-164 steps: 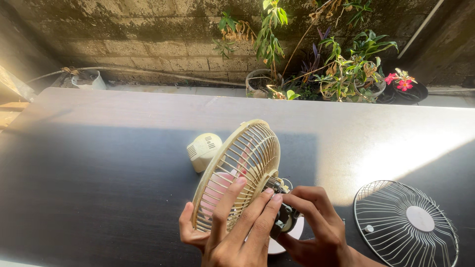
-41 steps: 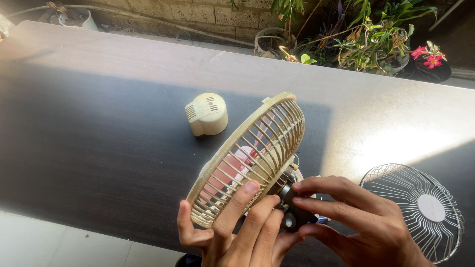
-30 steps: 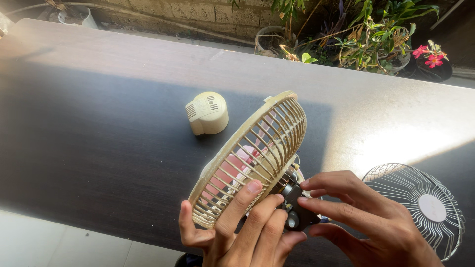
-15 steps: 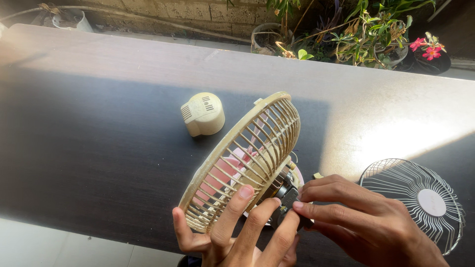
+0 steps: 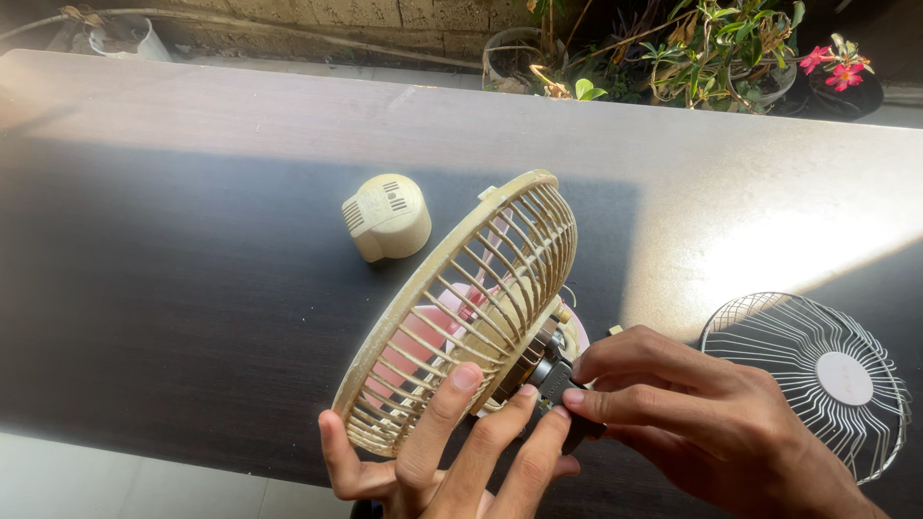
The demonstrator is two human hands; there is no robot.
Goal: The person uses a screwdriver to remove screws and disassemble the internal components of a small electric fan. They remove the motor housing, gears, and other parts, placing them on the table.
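both hands are on the fan. left hand (image 5: pixel 452 452) cups the lower edge of the cream rear fan guard (image 5: pixel 461 308) from below, fingers spread up across its ribs, closed on the guard and holding it tilted on edge above the dark table (image 5: pixel 173 288). right hand (image 5: pixel 692 413) sits just behind the guard, thumb and fingers pinched together on the dark motor body (image 5: pixel 553 375) that sticks out of the guard's back.

state of the teardown as it lies now:
- front wire grille (image 5: pixel 817 375) is off, lying flat on the table to the right, well apart from the guard.
- cream motor cover (image 5: pixel 387 216), a vented cap, is off too, sitting on the table beyond the guard and not touching it.
- motor is exposed, metal core visible between the guard hub and the right hand's fingertips.
- pink blade (image 5: pixel 423 336) shows through the ribs, on the far side of the guard; looks still mounted, though the hub joint is hidden.

judgement: covers are stripped, motor and blade still attached to the guard. whether the motor fasteners are loose or tight, cannot tell; fingers hide them.

potted plants (image 5: pixel 711 58) stand past the far edge of the table, clear of the work.
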